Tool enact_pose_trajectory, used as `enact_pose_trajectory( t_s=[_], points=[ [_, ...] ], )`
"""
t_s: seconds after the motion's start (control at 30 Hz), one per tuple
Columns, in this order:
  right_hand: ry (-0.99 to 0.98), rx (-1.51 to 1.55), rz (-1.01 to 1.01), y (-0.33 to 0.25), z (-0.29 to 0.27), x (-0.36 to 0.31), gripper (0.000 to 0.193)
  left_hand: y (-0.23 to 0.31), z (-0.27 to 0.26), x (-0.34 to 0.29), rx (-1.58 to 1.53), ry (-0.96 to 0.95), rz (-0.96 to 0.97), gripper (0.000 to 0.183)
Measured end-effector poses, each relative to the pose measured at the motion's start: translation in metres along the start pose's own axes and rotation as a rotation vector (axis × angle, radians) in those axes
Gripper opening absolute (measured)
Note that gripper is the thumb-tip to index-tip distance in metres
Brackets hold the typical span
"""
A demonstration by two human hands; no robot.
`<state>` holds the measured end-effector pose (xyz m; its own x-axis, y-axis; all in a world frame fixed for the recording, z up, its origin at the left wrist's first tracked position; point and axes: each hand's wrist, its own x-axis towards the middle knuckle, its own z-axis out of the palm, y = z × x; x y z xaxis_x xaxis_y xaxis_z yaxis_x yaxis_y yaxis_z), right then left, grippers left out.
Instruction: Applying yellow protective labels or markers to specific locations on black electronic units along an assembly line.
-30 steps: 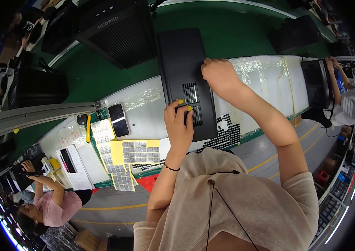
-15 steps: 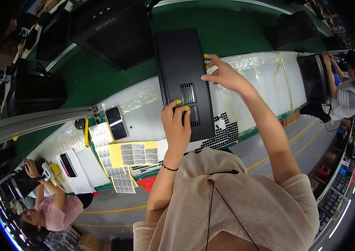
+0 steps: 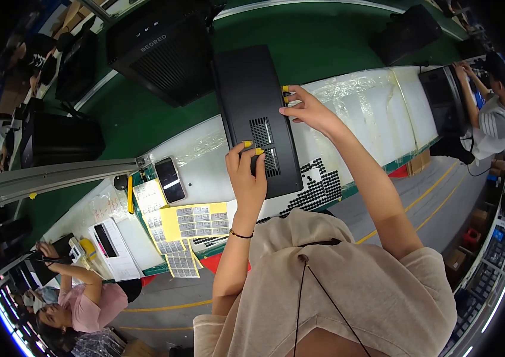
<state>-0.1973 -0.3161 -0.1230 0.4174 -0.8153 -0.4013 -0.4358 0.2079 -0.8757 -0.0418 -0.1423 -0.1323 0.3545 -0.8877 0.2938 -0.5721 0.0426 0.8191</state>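
A flat black computer case [image 3: 251,101] with vent grilles lies on the white plastic-covered workbench [image 3: 359,113]. My left hand [image 3: 246,172], with yellow fingertip covers, presses its fingers on the near end of the case beside the vents. My right hand [image 3: 303,108], also with yellow fingertip covers, grips the case's right edge near the middle. Neither hand lifts the case off the bench.
A phone [image 3: 169,178], yellow sticker sheets [image 3: 196,221] and a sheet of small black pads [image 3: 318,184] lie on the bench. Large black cases [image 3: 163,56] sit on the green conveyor [image 3: 324,41]. One person [image 3: 487,113] works at right, another [image 3: 80,297] at lower left.
My right hand slid from the case's far top corner to its right edge. The left hand stayed on the near end.
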Motion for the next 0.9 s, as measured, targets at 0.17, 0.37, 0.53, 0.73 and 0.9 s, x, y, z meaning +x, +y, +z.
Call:
enact_pose_trajectory(
  t_s=[0.17, 0.37, 0.53, 0.73, 0.9],
  points=[
    [0.502, -0.315, -0.708, -0.015, 0.031, -0.033, 0.052, 0.027, -0.018, -0.001, -0.632, 0.112, -0.378, 0.009],
    [0.311, -0.099, -0.850, -0.042, 0.068, -0.127, 0.018, 0.064, -0.049, -0.017, -1.363, 0.051, -0.716, 0.010],
    [0.350, -0.229, -1.055, -0.050, 0.066, -0.142, 0.017, 0.083, -0.046, -0.028, -1.456, -0.050, -0.762, 0.012],
    [0.394, -0.353, -1.132, -0.039, 0.065, -0.149, 0.016, 0.087, -0.048, -0.042, -1.135, 0.057, -0.626, 0.006],
    [0.293, -0.275, -1.065, -0.033, 0.065, -0.155, 0.016, 0.091, -0.053, -0.051, -0.919, 0.091, -0.469, 0.003]
  ],
)
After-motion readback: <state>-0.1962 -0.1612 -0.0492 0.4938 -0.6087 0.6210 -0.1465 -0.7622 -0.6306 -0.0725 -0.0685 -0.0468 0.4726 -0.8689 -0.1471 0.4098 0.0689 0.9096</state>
